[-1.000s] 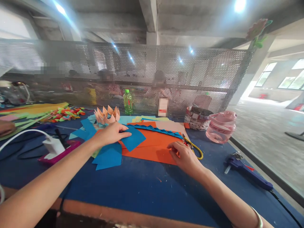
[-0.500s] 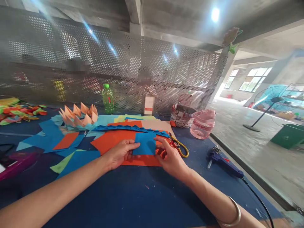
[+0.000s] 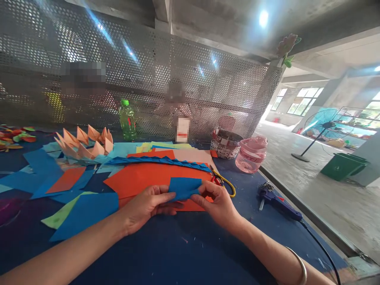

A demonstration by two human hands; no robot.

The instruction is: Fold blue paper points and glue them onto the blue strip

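My left hand [image 3: 145, 208] and my right hand [image 3: 216, 204] pinch a square of blue paper [image 3: 184, 188] between them, its edges bending upward. Beneath the hands lies a large orange paper sheet [image 3: 154, 178]. Beyond it runs a blue zigzag paper strip [image 3: 157, 161]. Yellow-handled scissors [image 3: 225, 184] rest just past my right hand, their blades partly under paper. More cut blue and green paper pieces [image 3: 83, 209] lie to the left of my left hand.
A folded peach paper crown [image 3: 84, 144] stands at the back left of the blue table [image 3: 178, 241]. A green bottle [image 3: 127, 120], woven paper basket [image 3: 225, 144] and pink plastic jar [image 3: 251, 154] stand at the back. A glue gun [image 3: 276, 200] lies right, near the table edge, before a perforated metal screen [image 3: 208, 79].
The blue square has moved from lying flat on the orange sheet to being lifted and pinched between both hands. My right hand has left the scissors. The view has turned left.
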